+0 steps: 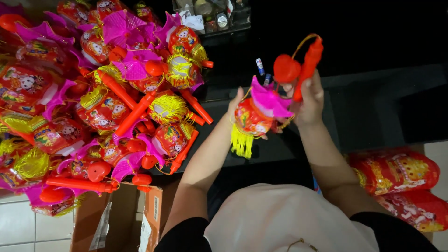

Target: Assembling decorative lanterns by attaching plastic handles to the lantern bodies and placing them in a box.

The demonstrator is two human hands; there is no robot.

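A toy lantern (254,116) with a red printed body, a pink scalloped top and a yellow tassel hangs in front of me. My left hand (236,103) cups its side from the left. My right hand (309,99) grips the lantern's orange stick handle (308,65), which points up, with a red heart-shaped piece (286,68) and a thin yellow cord loop beside it. Both arms reach forward over a dark surface.
A big heap of the same red, pink and yellow lanterns (93,102) with orange sticks fills the left. A cardboard box (130,219) stands below it. Red wrapped packs (396,170) lie at the right. A clear container (210,16) sits at the top.
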